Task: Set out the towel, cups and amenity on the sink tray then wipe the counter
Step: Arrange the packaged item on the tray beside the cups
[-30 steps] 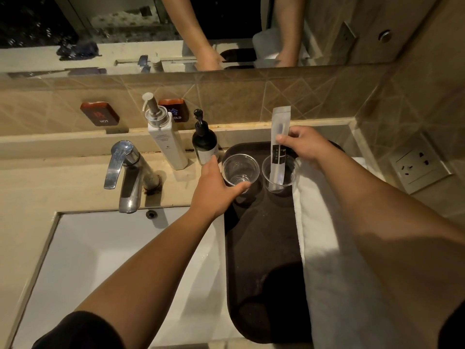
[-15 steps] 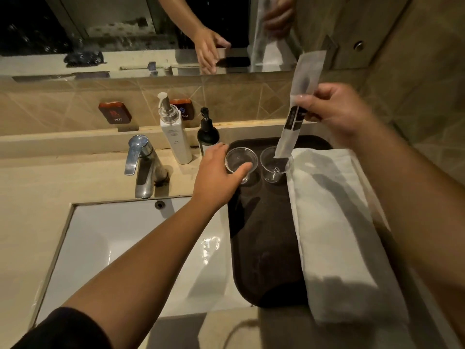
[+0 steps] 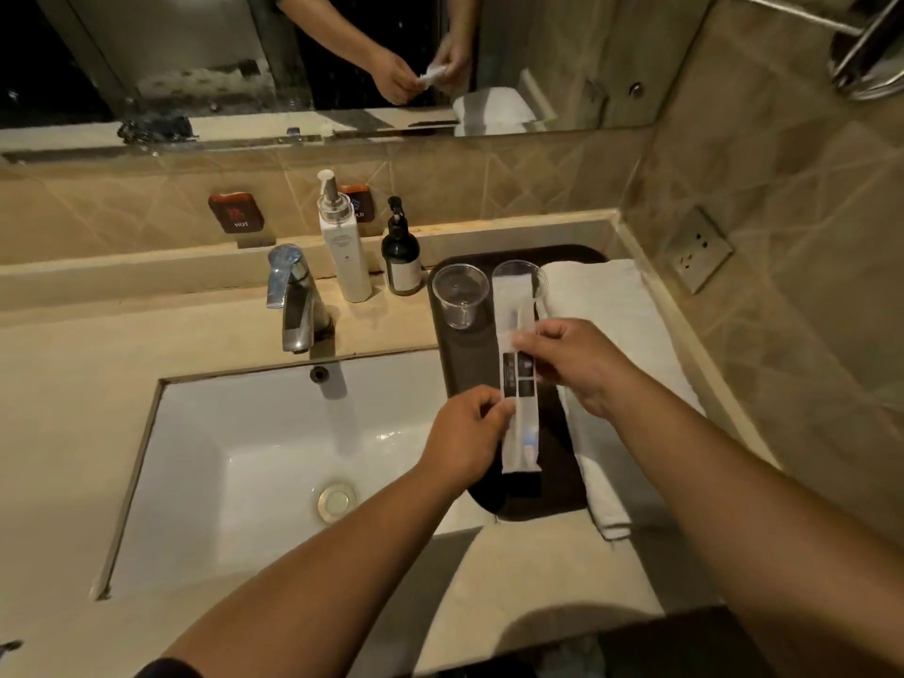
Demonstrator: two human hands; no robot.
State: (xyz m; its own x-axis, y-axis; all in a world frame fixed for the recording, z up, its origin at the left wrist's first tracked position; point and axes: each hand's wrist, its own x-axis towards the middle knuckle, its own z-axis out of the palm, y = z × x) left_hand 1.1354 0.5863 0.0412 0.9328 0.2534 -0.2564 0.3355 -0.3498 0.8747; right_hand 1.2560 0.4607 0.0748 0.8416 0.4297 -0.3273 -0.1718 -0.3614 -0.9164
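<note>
A dark tray (image 3: 548,491) lies on the counter to the right of the basin. Two clear plastic cups stand at its far end: the left cup (image 3: 460,293) in full view, the right cup (image 3: 531,276) partly hidden behind the amenity packet. A folded white towel (image 3: 606,305) lies along the tray's right side. Both hands hold a long white amenity packet (image 3: 519,433) with a black label above the tray. My left hand (image 3: 464,435) pinches its left edge. My right hand (image 3: 575,364) grips it at the label.
A chrome tap (image 3: 293,300) stands behind the white basin (image 3: 254,457). A white pump bottle (image 3: 342,242) and a dark pump bottle (image 3: 402,256) stand left of the tray. A wall socket (image 3: 697,249) sits on the right wall. A mirror runs above the ledge.
My right hand lifted the packet out of the right cup and brought it down over the tray. My left hand let go of the left cup and took the packet's edge.
</note>
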